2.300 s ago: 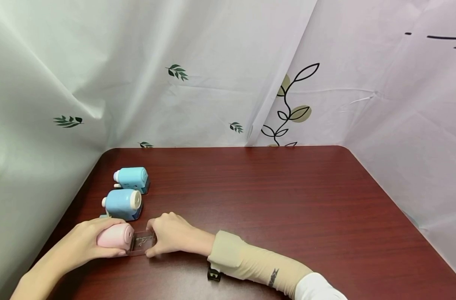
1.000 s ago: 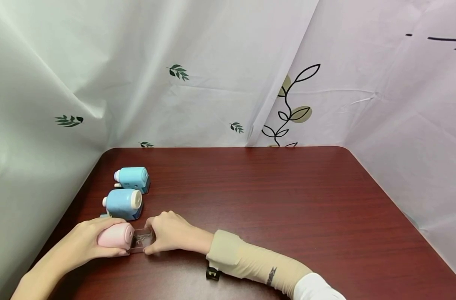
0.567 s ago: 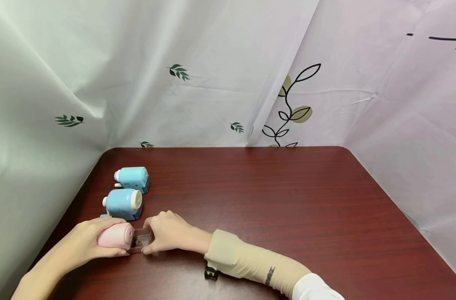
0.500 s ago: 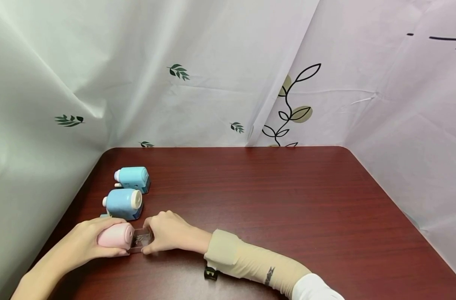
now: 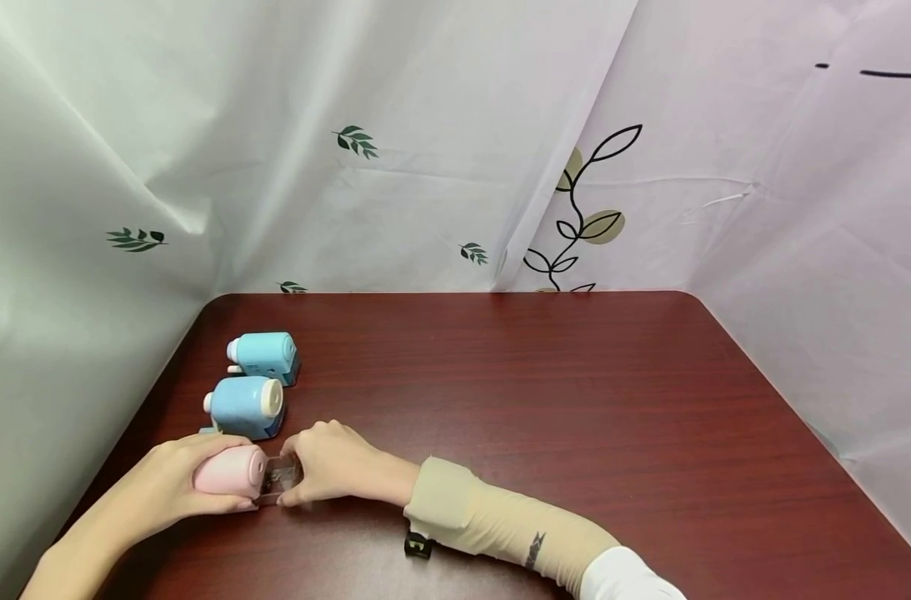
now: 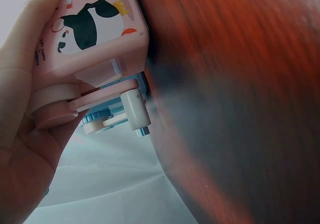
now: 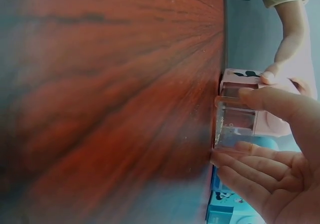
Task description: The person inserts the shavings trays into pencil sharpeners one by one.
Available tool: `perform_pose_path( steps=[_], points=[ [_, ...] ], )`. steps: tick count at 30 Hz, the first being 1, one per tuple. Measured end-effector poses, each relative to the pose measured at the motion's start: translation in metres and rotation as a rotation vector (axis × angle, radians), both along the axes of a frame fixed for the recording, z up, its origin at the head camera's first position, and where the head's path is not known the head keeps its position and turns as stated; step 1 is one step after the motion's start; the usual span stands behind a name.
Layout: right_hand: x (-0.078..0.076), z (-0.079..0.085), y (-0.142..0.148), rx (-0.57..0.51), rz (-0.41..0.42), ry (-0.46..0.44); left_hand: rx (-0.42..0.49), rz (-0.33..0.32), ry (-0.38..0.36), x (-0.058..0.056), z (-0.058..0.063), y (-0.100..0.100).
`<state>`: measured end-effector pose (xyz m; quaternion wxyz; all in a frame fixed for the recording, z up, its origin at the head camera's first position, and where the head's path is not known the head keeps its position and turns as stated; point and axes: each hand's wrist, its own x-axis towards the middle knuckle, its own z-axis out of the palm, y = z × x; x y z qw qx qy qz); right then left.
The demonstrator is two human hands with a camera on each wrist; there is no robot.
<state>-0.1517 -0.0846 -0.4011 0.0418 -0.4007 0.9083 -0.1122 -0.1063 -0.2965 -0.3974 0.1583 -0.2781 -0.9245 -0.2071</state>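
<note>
A pink crank pencil sharpener [image 5: 228, 472] stands at the table's near left, held by my left hand [image 5: 172, 483] with thumb and fingers along its sides. The left wrist view shows its panda-like print and its crank handle [image 6: 135, 109]. From the sharpener's right end juts a clear shavings drawer [image 7: 237, 121], partly pulled out, with some bits inside. My right hand [image 5: 338, 467] pinches the drawer's outer end between thumb and fingers. The inner part of the drawer is hidden in the pink body.
Two more crank sharpeners stand in a row behind the pink one: a blue one [image 5: 241, 407] with a cream front ring, then a light turquoise one [image 5: 267, 354]. The dark red table [image 5: 515, 400] meets white patterned curtains [image 5: 425, 200] at the back and sides.
My right hand has shifted slightly left, and the drawer sticks out of the pink sharpener less than before. The left hand and the blue sharpeners stay in place.
</note>
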Motion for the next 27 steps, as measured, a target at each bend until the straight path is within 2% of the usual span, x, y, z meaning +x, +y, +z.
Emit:
perform_pose_path(
  steps=[27],
  points=[
    [0.0,0.0011,-0.0047,-0.024,0.02,-0.008,-0.004,-0.006,0.012,-0.0009,-0.0008,-0.0002]
  ],
)
